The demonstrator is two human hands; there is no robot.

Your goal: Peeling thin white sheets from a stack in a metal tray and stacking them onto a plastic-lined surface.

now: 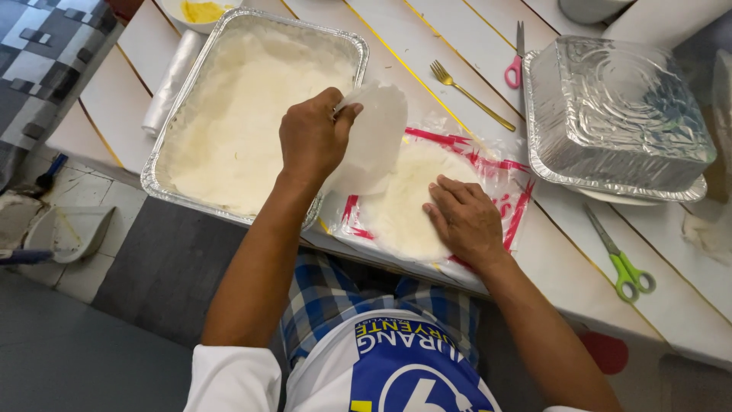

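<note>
Left hand point(311, 137) lifts white wrapper sheet point(374, 133); right hand point(465, 221) presses red-striped clear package point(499, 179) (flat).

The crinkled, shiny aluminium foil tray point(347, 46) holds matt pale dough, the clear red-striped plastic bag point(496, 179) looks glossy, and the thin white round sheet point(377, 130) seems papery.

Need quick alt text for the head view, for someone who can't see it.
The left hand lifts a thin white round sheet beside a foil tray of pale dough, while the right hand presses a stack of sheets on plastic wrap.
</note>
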